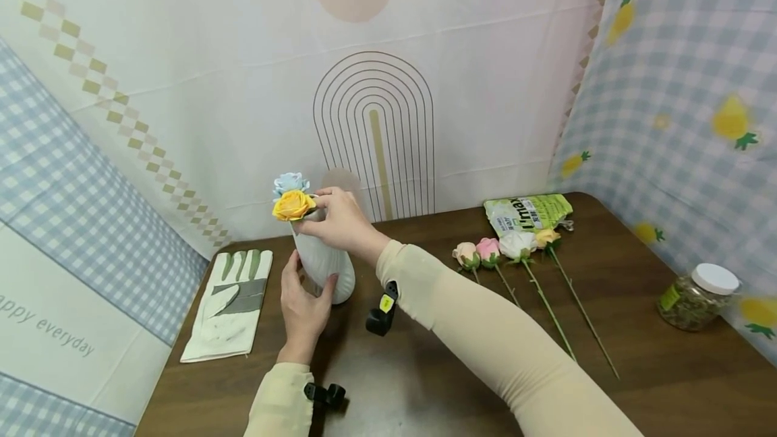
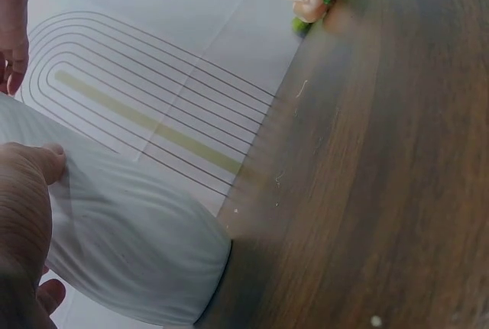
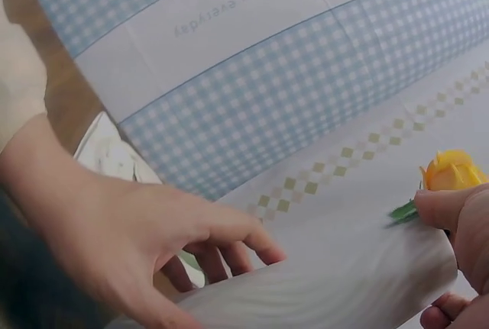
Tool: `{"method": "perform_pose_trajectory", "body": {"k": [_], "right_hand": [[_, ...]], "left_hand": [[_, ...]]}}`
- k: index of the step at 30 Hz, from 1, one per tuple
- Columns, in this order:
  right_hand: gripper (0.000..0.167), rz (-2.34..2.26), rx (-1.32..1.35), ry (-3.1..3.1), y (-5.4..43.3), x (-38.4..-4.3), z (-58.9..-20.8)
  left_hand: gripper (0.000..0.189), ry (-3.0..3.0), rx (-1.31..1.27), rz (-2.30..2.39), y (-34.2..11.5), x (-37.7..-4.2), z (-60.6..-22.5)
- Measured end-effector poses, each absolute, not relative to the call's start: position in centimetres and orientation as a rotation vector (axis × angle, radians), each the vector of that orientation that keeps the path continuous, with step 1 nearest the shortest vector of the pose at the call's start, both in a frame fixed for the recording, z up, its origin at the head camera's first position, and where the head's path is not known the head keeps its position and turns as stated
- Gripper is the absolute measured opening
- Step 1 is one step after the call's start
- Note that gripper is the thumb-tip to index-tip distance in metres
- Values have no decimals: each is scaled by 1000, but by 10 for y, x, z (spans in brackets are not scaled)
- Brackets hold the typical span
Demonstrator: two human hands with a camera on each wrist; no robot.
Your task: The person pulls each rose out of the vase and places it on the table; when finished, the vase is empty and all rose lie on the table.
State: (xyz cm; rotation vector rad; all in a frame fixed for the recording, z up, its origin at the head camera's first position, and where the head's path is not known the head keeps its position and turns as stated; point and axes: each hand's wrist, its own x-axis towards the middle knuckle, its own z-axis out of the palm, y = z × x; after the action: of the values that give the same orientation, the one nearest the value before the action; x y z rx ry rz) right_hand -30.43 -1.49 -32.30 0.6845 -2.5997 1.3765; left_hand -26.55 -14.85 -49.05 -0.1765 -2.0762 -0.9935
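A white ribbed vase (image 1: 324,258) leans to the left, its base at the table. My left hand (image 1: 305,309) grips it low on the body, thumb on one side and fingers on the other; the left wrist view shows the thumb along the vase wall (image 2: 145,230). A yellow rose (image 1: 294,206) and a light blue rose (image 1: 290,183) stick out of the mouth, their lower stems hidden inside. At the rim, my right hand (image 1: 346,221) pinches the yellow rose just under its bloom, with the thumb against a green leaf (image 3: 403,212).
A white, green and grey work glove (image 1: 231,309) lies left of the vase. On the right lie peach, pink, white (image 1: 518,246) and yellow roses with long stems. Behind them rests a green bag (image 1: 528,213). A white-lidded jar (image 1: 698,297) stands near the right edge.
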Motion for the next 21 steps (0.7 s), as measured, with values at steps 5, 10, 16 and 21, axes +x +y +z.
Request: {"method": "perform_pose_trajectory", "body": {"k": [5, 10, 16, 21], "right_hand": [[40, 1561, 665, -2538, -17, -308, -322], [38, 1583, 655, -2505, -16, -308, -318], [33, 1628, 660, -2399, -14, -305, -310], [26, 1761, 627, -2321, -12, -302, -308]], "left_hand": [[80, -2082, -182, -1007, -149, -266, -490], [80, -2088, -180, -1007, -149, -267, -490], [80, -2078, -193, -1005, -149, -267, -490], [80, -2084, -189, -1002, -148, -265, -490]]}}
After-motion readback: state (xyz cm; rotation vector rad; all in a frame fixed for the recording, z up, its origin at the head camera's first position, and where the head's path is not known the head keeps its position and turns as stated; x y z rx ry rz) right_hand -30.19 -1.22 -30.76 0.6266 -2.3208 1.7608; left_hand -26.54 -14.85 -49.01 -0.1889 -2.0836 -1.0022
